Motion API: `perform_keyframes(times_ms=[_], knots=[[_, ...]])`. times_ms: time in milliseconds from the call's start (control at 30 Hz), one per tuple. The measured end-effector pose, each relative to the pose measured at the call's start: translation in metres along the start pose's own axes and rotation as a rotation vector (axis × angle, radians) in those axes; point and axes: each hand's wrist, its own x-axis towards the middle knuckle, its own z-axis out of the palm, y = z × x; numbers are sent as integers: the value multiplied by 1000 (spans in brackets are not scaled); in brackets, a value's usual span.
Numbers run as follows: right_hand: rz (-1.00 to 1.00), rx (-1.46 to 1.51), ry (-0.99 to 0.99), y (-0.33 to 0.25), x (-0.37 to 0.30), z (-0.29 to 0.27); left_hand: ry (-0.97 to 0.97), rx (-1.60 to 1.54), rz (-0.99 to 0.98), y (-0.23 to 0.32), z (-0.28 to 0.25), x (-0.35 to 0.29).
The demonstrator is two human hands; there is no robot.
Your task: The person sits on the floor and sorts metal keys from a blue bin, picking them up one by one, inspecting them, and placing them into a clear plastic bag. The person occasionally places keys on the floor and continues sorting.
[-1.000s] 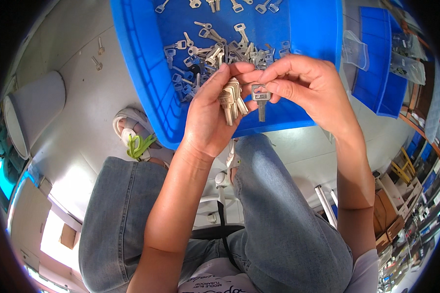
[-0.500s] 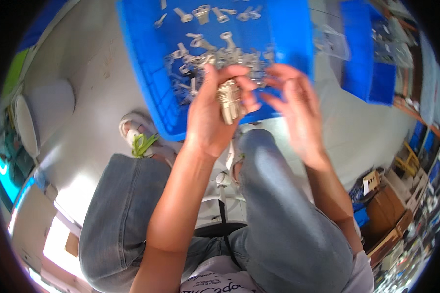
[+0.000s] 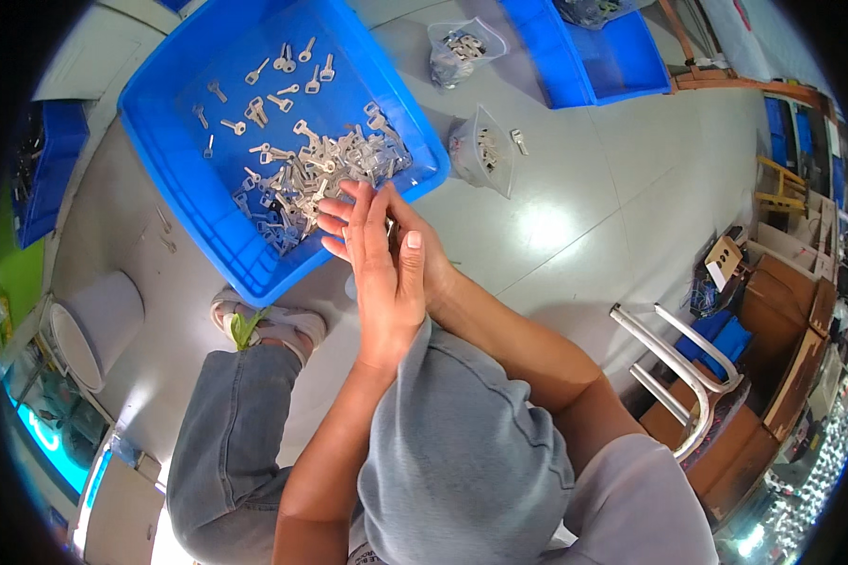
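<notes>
Keys (image 3: 322,171) lie in bin (image 3: 190,221) (bags (image 3: 465,149) rightward).

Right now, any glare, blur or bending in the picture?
In the head view, glare whitens the floor right of the blue tub; in that same head view, edges bend near the dark border, and the keys look fairly sharp.

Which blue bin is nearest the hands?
The large blue bin strewn with loose keys; the other blue bins at far left and upper right sit farther away.

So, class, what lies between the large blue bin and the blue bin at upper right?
In the head view, an upper clear bag and a lower clear bag rest on the floor.
</notes>
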Motion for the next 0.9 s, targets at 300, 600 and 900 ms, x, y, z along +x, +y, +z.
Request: perform_keyframes(times_ms=[300,600,900], knots=[[-2,163,360,-20,-35,-43,-207,-108,-40,33,-25,4],[-308,-1252,530,-140,-45,-78,-540,403,-299,120,-146,24],[-126,-2320,750,-150,30,-94,-362,832,-212,172,-209,-45]])
